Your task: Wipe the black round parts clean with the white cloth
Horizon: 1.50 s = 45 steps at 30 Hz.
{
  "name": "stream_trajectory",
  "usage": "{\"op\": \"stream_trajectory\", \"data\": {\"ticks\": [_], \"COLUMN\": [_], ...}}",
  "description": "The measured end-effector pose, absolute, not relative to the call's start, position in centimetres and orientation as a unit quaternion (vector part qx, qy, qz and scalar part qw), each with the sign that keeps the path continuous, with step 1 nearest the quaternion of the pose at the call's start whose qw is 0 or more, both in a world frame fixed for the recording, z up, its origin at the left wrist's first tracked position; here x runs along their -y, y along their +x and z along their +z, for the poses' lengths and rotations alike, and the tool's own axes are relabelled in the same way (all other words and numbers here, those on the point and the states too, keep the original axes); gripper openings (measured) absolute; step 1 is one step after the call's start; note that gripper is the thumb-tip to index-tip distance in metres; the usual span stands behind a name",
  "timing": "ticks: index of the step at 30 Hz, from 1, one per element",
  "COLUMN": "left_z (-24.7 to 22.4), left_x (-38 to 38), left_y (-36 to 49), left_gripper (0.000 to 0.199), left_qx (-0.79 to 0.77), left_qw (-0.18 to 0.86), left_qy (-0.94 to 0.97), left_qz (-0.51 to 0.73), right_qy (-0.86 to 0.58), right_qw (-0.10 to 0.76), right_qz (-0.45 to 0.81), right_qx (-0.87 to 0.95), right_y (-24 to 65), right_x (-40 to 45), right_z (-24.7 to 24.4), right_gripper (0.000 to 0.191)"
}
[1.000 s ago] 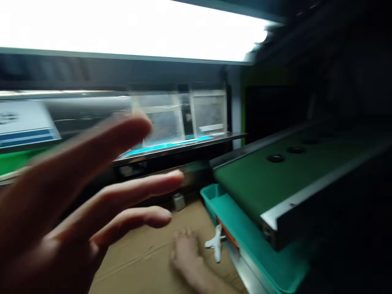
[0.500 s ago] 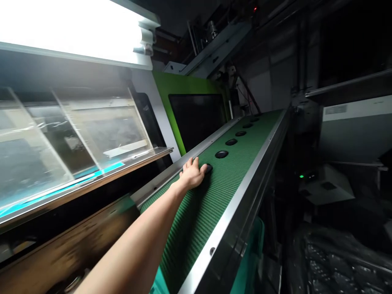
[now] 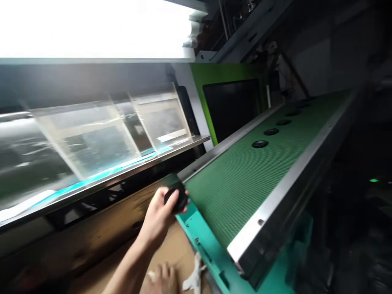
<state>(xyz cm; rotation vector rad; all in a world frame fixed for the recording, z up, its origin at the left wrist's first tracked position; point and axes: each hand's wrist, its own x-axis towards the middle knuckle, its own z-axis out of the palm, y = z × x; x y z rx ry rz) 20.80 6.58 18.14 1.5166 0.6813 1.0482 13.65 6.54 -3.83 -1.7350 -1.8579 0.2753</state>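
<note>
Your left grip point(image 3: 157, 214) pinches a black disc point(image 3: 181, 199) beside the conveyor's point(image 3: 241, 188) near end, thumb across its face, forearm slanting up from bottom left. Below, your right hand point(image 3: 163, 281), partly cut off, is over cardboard point(image 3: 176, 249); its grip can't be told. Rightward: white piece point(image 3: 194, 277), teal tray point(image 3: 208, 245), more discs point(image 3: 259, 144).

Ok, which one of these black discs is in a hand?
The black disc in the left hand's grip, under its thumb; that sets it apart from the other discs, which lie in a row on the green conveyor belt.
</note>
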Motion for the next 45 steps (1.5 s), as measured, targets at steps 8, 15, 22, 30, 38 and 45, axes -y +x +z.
{"op": "stream_trajectory", "data": {"ticks": [8, 15, 22, 30, 38, 45], "left_z": [4.0, -1.1, -1.8, -1.7, -2.1, -2.1], "left_x": [-1.7, -1.9, -1.7, -1.5, -2.1, -2.4], "left_y": [2.8, 0.9, 1.2, 1.1, 1.0, 0.6], "left_gripper": [0.05, 0.033, 0.033, 0.04, 0.029, 0.027], "left_qx": [-0.441, -0.343, -0.268, -0.202, -0.222, -0.242], "left_qw": [0.592, 0.693, 0.755, 0.768, 0.766, 0.767], "left_qy": [0.293, 0.158, 0.095, 0.088, 0.066, 0.084], "left_qz": [0.608, 0.614, 0.591, 0.602, 0.6, 0.588], "right_qy": [-0.635, -0.583, -0.491, -0.57, -0.58, -0.578], "right_qw": [0.377, 0.487, 0.448, 0.343, 0.31, 0.306], "right_qz": [0.069, 0.051, 0.049, -0.002, 0.006, 0.003], "right_qx": [0.671, 0.648, 0.746, 0.747, 0.754, 0.757], "right_y": [13.8, 15.4, 11.4, 10.3, 10.3, 9.9], "right_x": [-3.3, -4.4, -0.3, -0.5, -0.5, 0.4], "right_z": [-3.7, -3.4, -2.5, -2.1, -2.4, -2.1], "right_gripper": [0.026, 0.033, 0.036, 0.041, 0.043, 0.043]}}
